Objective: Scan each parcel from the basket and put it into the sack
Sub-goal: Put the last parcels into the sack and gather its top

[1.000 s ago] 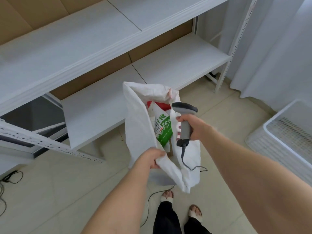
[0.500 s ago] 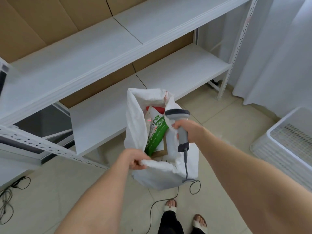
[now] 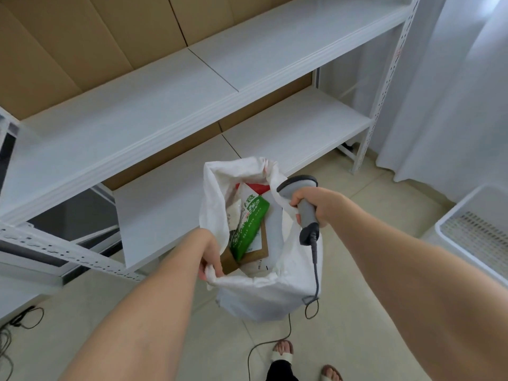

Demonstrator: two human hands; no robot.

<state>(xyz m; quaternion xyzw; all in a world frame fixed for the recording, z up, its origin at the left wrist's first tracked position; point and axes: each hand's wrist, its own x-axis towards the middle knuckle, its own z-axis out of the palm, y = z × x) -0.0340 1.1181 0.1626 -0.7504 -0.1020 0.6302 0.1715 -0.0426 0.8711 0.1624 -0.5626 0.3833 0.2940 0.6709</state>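
A white sack (image 3: 255,292) stands open on the floor in front of me. My left hand (image 3: 210,254) grips its near-left rim and holds the mouth open. Inside lie several parcels: a green and white packet (image 3: 248,224), a brown cardboard piece (image 3: 262,247), something red (image 3: 257,187) at the back. My right hand (image 3: 316,204) grips the handle of a grey barcode scanner (image 3: 301,199) at the sack's right rim, head pointing left over the opening. Its cable (image 3: 316,268) hangs down the sack's side to the floor.
White metal shelving (image 3: 192,105) with cardboard behind it stands just beyond the sack. A white plastic basket (image 3: 478,237) sits on the floor at the right edge. Curtains (image 3: 453,92) hang at the right. My feet in sandals (image 3: 283,350) are below the sack. Cables (image 3: 16,323) lie at lower left.
The sack's mouth has been pulled wider, showing more parcels. My right hand with the scanner has shifted to the sack's right rim. The view has tilted up a little.
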